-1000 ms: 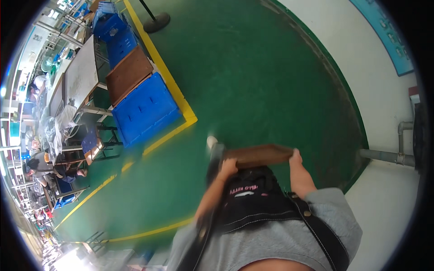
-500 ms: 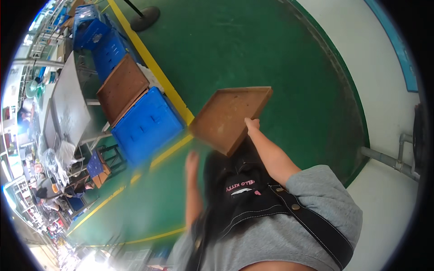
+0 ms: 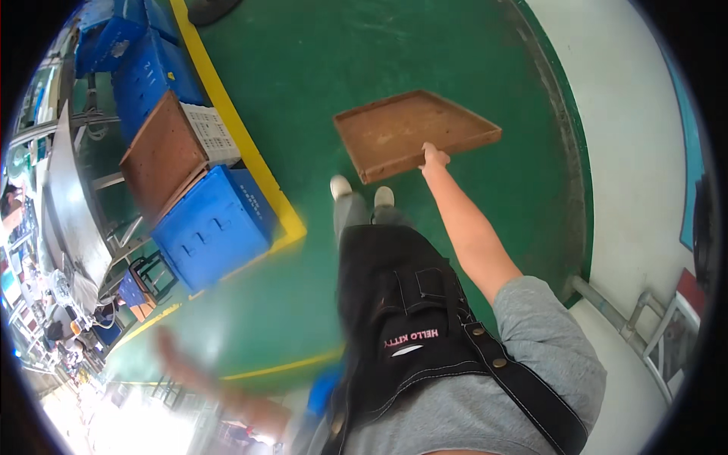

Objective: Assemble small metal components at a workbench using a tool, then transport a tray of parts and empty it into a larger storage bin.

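Observation:
A shallow brown wooden tray (image 3: 398, 130) with low raised edges is held out in front of me, above the green floor. My right hand (image 3: 433, 158) is closed on its near rim, with the arm stretched forward. Off to the lower left, away from my body, my left hand (image 3: 171, 353) is smeared by motion. Its fingers cannot be made out, and nothing clearly shows in it.
Along the left, beside a yellow floor line (image 3: 288, 220), stand blue plastic crates (image 3: 216, 227), a white basket (image 3: 208, 130) and another brown tray (image 3: 167, 155). Behind them is a metal-topped table (image 3: 83, 205). A white wall (image 3: 629, 159) with grey pipes (image 3: 607, 303) runs along the right.
The tray and my right hand have moved forward, away from my body, and the tray has turned. My left arm has swung out to the left. The crates sit farther left in view.

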Demonstrator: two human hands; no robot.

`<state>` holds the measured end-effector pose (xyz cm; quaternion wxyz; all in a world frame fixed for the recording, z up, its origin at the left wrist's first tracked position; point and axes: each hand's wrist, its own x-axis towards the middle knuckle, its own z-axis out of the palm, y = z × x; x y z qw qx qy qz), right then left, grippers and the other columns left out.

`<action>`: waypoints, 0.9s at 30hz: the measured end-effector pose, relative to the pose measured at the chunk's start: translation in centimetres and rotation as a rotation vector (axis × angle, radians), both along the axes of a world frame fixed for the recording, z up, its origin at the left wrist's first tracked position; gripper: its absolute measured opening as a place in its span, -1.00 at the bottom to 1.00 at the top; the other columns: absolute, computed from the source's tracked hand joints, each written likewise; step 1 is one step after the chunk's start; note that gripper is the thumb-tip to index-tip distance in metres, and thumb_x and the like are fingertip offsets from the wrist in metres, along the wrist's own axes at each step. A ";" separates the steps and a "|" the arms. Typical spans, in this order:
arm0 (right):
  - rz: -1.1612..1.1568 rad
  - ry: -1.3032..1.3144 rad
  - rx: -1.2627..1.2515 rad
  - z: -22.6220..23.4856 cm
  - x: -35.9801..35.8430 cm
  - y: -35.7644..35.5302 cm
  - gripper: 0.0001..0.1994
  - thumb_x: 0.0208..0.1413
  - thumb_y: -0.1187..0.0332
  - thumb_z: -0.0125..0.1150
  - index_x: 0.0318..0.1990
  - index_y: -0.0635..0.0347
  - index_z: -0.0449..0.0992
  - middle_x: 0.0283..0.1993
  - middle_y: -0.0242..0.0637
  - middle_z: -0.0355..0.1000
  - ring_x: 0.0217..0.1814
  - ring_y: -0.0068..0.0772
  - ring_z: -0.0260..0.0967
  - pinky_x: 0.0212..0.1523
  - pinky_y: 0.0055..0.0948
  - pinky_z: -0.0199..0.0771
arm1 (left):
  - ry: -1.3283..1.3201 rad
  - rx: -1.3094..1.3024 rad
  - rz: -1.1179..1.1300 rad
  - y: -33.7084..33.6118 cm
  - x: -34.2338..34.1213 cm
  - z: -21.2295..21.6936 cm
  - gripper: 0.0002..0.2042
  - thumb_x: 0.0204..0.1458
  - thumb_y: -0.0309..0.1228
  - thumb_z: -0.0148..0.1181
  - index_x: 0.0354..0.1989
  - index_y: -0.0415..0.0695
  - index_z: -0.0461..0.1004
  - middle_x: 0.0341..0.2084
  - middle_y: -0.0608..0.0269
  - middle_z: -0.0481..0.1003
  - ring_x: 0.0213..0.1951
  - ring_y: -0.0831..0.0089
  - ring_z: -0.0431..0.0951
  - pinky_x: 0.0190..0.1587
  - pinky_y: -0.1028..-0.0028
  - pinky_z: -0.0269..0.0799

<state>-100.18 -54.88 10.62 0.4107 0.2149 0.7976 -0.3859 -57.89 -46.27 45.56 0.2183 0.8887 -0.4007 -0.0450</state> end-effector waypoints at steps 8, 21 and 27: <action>-0.060 0.028 0.008 -1.0 -5.2 -6.3 -0.27 -0.21 0.48 0.03 0.05 0.30 -0.36 -0.02 0.06 -0.04 -0.03 -0.01 0.05 -0.06 -0.06 0.19 | -0.327 -0.121 -0.271 -9.3 -4.2 4.2 -0.70 -0.06 -0.39 -0.20 -0.15 -0.24 0.28 -0.19 0.13 0.32 -0.15 0.35 0.32 -0.10 0.45 0.20; -0.185 -0.051 -0.176 -17.8 -3.4 -4.0 -0.53 -0.23 0.51 0.01 -0.08 0.30 0.05 -0.08 -0.10 0.06 0.01 -0.16 0.02 -0.01 -0.14 0.10 | -0.410 0.106 -0.255 -12.6 -0.5 -6.0 -0.71 -0.07 -0.43 -0.19 -0.16 -0.26 0.28 -0.19 0.12 0.31 -0.15 0.34 0.32 -0.11 0.47 0.20; -0.259 -0.158 -0.264 -30.3 -2.1 1.0 -0.55 -0.24 0.47 -0.05 -0.08 0.23 0.08 -0.09 -0.22 0.08 -0.01 -0.17 0.02 -0.09 -0.09 0.09 | -0.452 0.180 -0.231 -13.0 0.3 -10.9 -0.72 -0.07 -0.44 -0.19 -0.17 -0.28 0.28 -0.18 0.11 0.31 -0.15 0.34 0.32 -0.11 0.48 0.21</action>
